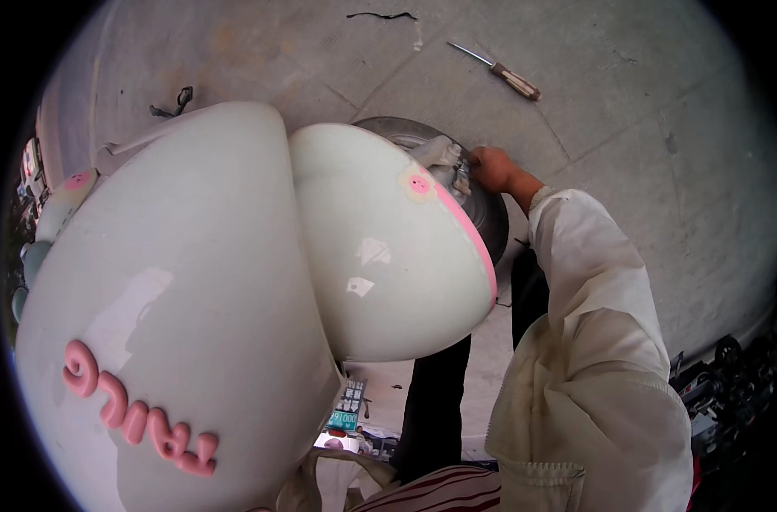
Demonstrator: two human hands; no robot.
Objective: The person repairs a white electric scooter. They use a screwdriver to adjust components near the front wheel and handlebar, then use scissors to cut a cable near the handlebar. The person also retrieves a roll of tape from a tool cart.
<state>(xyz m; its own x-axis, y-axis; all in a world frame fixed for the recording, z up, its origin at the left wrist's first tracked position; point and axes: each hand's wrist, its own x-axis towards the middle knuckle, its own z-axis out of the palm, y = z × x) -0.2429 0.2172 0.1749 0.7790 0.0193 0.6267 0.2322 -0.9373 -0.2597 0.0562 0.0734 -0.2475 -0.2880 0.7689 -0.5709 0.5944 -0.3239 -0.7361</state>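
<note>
My right hand [491,169] reaches out to the side of a dark wheel [491,224], by the silver metal parts [460,177] near its hub. Its fingers are curled closed against those parts, and whatever they grip is too small to make out. Over the wheel sits a glossy white mudguard [380,264] with a pink edge stripe and a small pink cartoon patch. It adjoins the large white body panel [209,247] of what looks like a scooter, with raised pink lettering. My left hand does not show; the panel fills that side.
On the concrete floor [593,119] lies a screwdriver [515,83] with a brownish handle, beyond my right hand. A thin black strip [382,15] lies farther off. Dark machine parts [730,384] crowd the right edge. A small dark part [182,101] shows beyond the body panel.
</note>
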